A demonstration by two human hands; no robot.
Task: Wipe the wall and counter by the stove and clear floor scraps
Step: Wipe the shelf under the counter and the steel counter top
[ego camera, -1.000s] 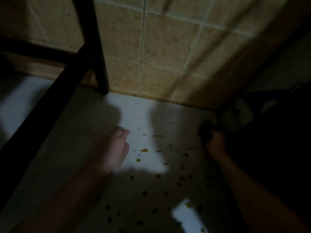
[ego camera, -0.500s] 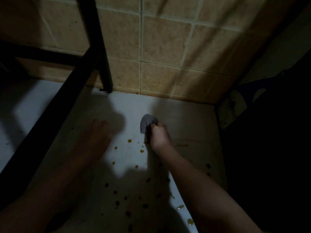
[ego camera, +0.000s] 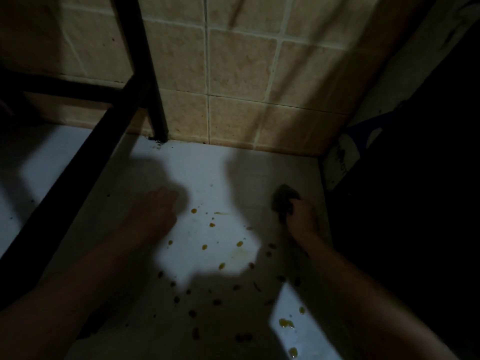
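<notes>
Spattered floor [ego camera: 207, 172]; left hand [ego camera: 152, 216] flat, right hand [ego camera: 302, 218] gripping one cloth [ego camera: 284, 200]

The wall tiles [ego camera: 241, 68] look ceramic, beige and mottled, with a matt, slightly grainy face and pale, rougher grout lines [ego camera: 207, 74] between them. The white surface [ego camera: 207, 172] below is smooth, with a faint sheen where the light falls. The black frame leg [ego camera: 148, 74] looks like painted metal, matt and plain. The rag [ego camera: 284, 201] gripped in the right hand [ego camera: 302, 220] is dark, soft, crumpled cloth. The amber drops [ego camera: 285, 322] look wet and glossy.
</notes>
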